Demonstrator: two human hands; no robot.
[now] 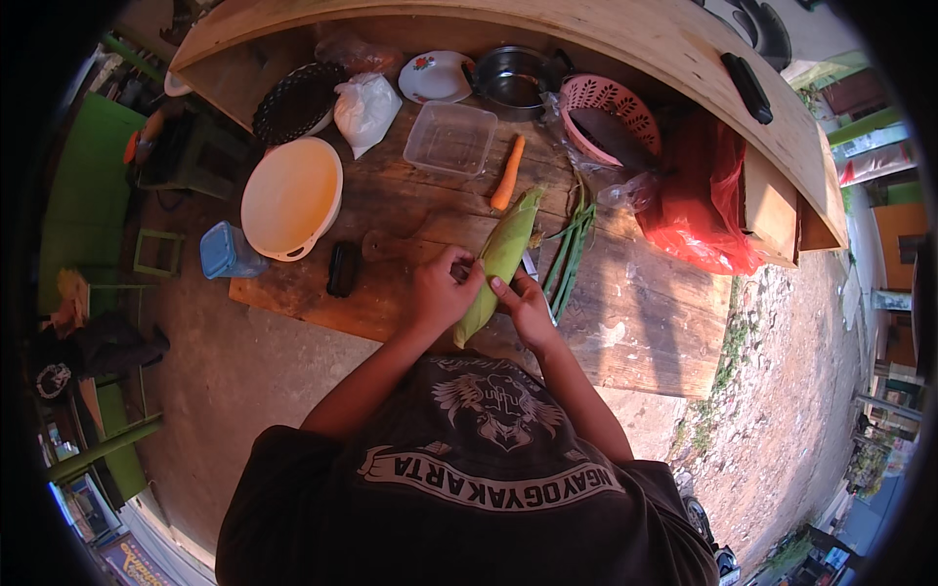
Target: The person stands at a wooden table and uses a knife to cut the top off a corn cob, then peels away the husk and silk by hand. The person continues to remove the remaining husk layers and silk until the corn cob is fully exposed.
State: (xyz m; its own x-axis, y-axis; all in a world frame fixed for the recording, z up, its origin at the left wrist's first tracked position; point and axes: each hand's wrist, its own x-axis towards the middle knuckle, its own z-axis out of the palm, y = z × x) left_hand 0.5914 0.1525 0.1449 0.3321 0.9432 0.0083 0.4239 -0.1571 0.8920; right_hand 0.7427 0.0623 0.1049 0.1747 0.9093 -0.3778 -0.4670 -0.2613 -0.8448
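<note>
An ear of corn in its green husk (506, 245) is held at a slant over the wooden table, near my body. My left hand (448, 286) grips its left side with the fingers bent at the husk. On the right side my right hand (522, 304) holds it, thumb on top and fingers beneath. Beyond the ear's upper end lies a carrot (509, 173). Long green beans or similar green stalks (570, 253) lie to the right. Part of a wooden cutting board (396, 247) shows left of the corn; a pale, shiny object by my right hand is mostly hidden.
Along the back stand a clear plastic container (450, 139), a white bag (365, 111), a floral plate (437, 77), a pot (513, 79) and a pink basket (637, 121). A cream basin (292, 198), blue-lidded container (220, 250) and black case (342, 269) are left; a red plastic bag (696, 205) is right.
</note>
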